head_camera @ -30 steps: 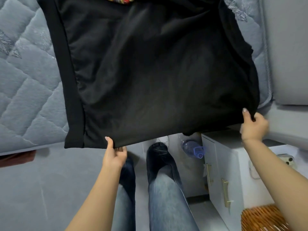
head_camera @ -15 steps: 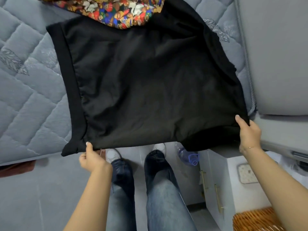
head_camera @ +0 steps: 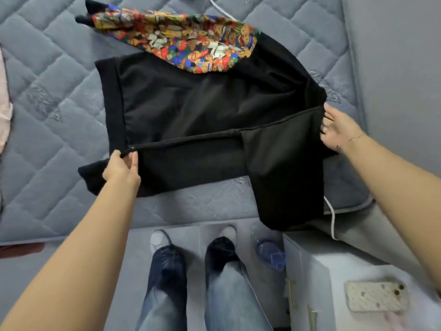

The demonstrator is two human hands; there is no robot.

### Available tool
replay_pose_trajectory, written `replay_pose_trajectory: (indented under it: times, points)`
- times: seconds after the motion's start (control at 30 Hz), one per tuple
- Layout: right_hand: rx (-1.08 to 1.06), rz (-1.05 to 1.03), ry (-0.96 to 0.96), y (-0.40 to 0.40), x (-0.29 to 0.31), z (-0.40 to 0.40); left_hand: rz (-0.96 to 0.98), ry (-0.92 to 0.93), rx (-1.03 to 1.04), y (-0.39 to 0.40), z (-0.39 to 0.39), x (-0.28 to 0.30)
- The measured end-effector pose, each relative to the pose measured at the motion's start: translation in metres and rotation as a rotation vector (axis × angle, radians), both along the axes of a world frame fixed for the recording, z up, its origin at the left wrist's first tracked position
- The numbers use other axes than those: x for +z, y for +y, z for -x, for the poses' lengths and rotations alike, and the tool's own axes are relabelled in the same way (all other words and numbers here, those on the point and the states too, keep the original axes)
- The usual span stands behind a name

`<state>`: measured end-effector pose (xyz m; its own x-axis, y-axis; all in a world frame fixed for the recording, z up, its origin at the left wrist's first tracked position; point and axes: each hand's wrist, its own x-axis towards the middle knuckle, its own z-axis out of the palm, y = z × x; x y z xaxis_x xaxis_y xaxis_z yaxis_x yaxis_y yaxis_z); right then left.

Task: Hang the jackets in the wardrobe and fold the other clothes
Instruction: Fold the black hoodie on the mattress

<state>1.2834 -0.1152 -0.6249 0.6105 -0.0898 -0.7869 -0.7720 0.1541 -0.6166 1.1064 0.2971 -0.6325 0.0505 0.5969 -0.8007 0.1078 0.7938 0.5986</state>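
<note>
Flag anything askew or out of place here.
A plastic bottle lies on its side on the floor beside the white cabinet. A flap of the black garment hangs off the mattress edge.

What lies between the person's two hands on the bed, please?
In the head view, the folded edge of the black garment spans from the left hand to the right hand; both hands hold it.

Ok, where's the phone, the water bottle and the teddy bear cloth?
phone (head_camera: 376, 296), head view, middle of its spotted case.
bottle (head_camera: 270, 255), head view, its blue body on the floor.
teddy bear cloth (head_camera: 191, 45), head view, centre of the colourful print.
</note>
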Motion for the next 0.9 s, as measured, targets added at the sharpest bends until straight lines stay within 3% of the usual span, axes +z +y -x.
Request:
replay_pose_trajectory:
  times: [0.07, 0.13, 0.27, 0.37, 0.43, 0.53, 0.6, 0.7, 0.83, 0.9]
  points:
    - [0.125, 0.092, -0.013, 0.010, -0.021, -0.004, 0.076, 0.059, -0.177, 0.005, 0.010, -0.020]
    - [0.273, 0.308, -0.073, 0.019, -0.041, 0.006, 0.016, 0.131, -0.364, 0.008, 0.025, -0.034]
    - [0.386, 0.864, -0.332, 0.042, -0.045, 0.069, -0.431, 0.276, -0.717, 0.013, 0.071, -0.035]
    - [0.481, 0.921, -0.549, 0.068, -0.038, 0.132, -0.600, 0.459, -0.680, 0.026, 0.111, -0.037]
    - [0.682, 0.810, -0.590, 0.087, -0.039, 0.163, -0.484, 0.555, -0.632, 0.036, 0.126, -0.042]
    - [1.111, 0.731, -0.580, 0.114, -0.053, 0.190, -0.205, 0.336, -0.655, 0.043, 0.132, -0.055]
    - [1.344, 0.786, -0.535, 0.128, -0.066, 0.195, -0.177, 0.216, -0.637, 0.042, 0.134, -0.061]
    - [1.486, 0.900, -0.401, 0.142, -0.078, 0.191, -0.318, 0.113, -0.662, 0.043, 0.134, -0.059]
    - [1.521, 0.980, -0.324, 0.154, -0.075, 0.190, -0.714, 0.032, -0.825, 0.066, 0.136, -0.040]
    - [1.483, 1.000, -0.314, 0.161, -0.067, 0.188, -0.688, 0.057, -0.882, 0.075, 0.142, -0.037]
